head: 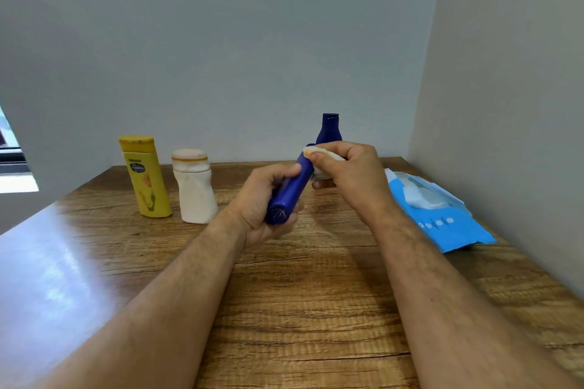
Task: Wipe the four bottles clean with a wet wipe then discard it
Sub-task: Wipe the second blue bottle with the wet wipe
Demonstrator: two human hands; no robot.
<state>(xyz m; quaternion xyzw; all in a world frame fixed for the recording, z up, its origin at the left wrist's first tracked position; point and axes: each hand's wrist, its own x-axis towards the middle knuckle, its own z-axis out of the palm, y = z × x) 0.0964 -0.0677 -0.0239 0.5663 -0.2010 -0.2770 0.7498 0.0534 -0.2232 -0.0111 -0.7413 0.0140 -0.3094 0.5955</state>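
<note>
My left hand [264, 199] grips a slim blue bottle [290, 189] above the wooden table [316, 294], its base turned toward me and its top tilted away to the right. My right hand [350, 170] pinches a white wet wipe [325, 156] against the bottle's top end. A yellow bottle [145, 177] and a white bottle [194, 188] stand at the back left. A dark blue bottle [329, 128] stands behind my right hand, with only its neck and cap showing.
A blue pack of wet wipes [442, 215] lies open at the right, near the side wall [505, 104]. The back wall runs just behind the bottles. A window edge [12, 161] shows at the far left.
</note>
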